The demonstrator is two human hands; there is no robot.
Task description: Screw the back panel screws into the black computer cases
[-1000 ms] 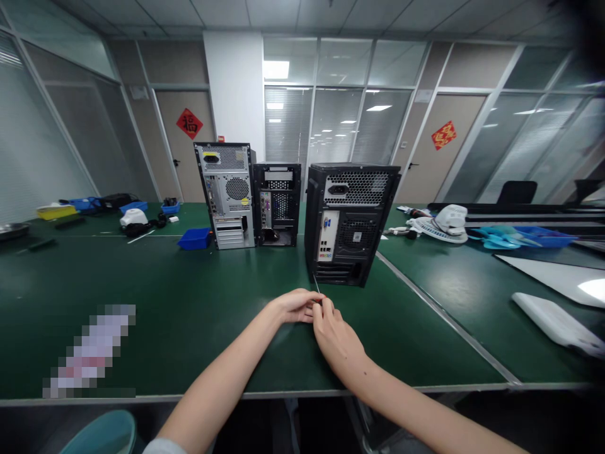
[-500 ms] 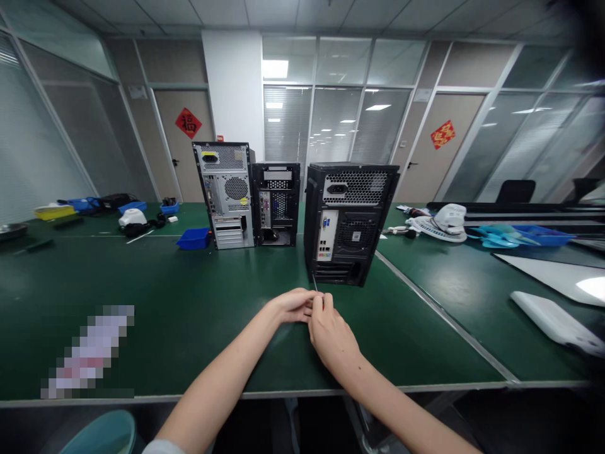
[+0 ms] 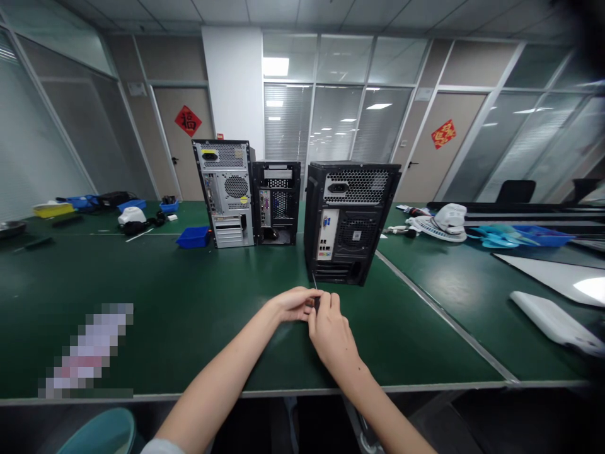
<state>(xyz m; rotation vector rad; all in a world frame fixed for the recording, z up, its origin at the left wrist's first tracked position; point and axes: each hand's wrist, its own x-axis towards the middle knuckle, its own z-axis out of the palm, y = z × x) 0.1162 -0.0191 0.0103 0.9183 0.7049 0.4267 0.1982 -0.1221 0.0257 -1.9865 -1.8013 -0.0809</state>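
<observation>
A black computer tower [image 3: 359,214] stands upright on the green table, its back panel facing me. At its lower left corner I see the thin metal shaft of a screwdriver [image 3: 315,284], whose tip meets the case edge. My right hand [image 3: 331,328] is closed around the dark handle, which the fingers mostly cover. My left hand [image 3: 295,304] is closed at the front of the handle, fingertips near the base of the shaft. Both hands touch each other just in front of the tower.
Two more computer towers, one silver-backed [image 3: 231,189] and one black [image 3: 278,221], stand behind to the left. Beside them lies a blue tray [image 3: 193,238]. At right are a white fan part [image 3: 449,221] and a white panel [image 3: 553,318]. A teal bin [image 3: 101,435] sits below the table edge.
My right hand's fingers have shifted slightly on the handle and the wrist has turned, with the forearm swinging a little left. The left hand and the tower stay nearly in place.
</observation>
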